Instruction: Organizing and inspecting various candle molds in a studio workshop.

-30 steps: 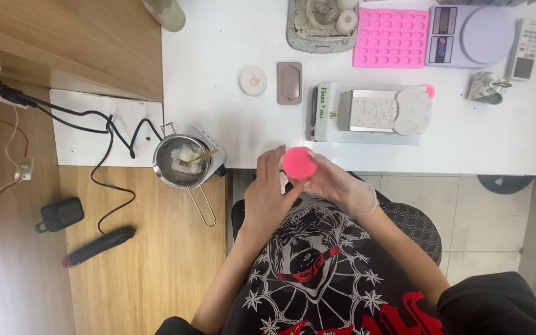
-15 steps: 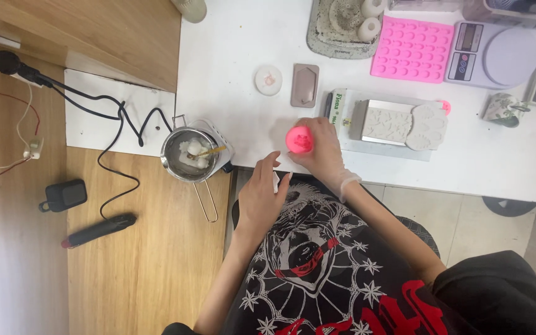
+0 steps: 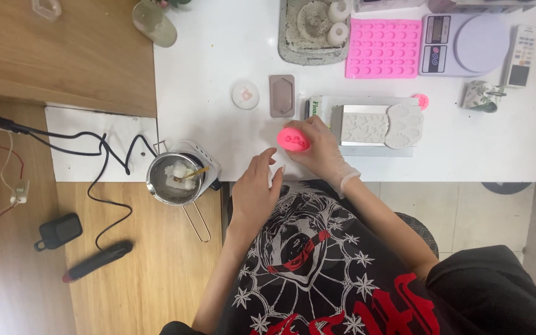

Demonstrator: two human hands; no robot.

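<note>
Pink mould (image 3: pixel 293 139) sits on the white table (image 3: pixel 218 62), gripped at its right side by the right hand (image 3: pixel 321 149), whose gloved fingers (image 3: pixel 308 128) curl over its top edge. Left hand (image 3: pixel 254 191) hangs just below and left of it, fingers loosely spread, holding nothing, at the table edge. Just right of the gripping fingers lies a grey slab (image 3: pixel 365 126) with a pale round cast (image 3: pixel 404 125). Above the fingers lie a brown tray (image 3: pixel 281 95) and a small white disc (image 3: pixel 245 94). Further up is a pink sheet mould (image 3: pixel 383 48), with a scale (image 3: pixel 460 43) beside it. Left of the empty hand stands a metal pot (image 3: pixel 172 179) on a burner.
</note>
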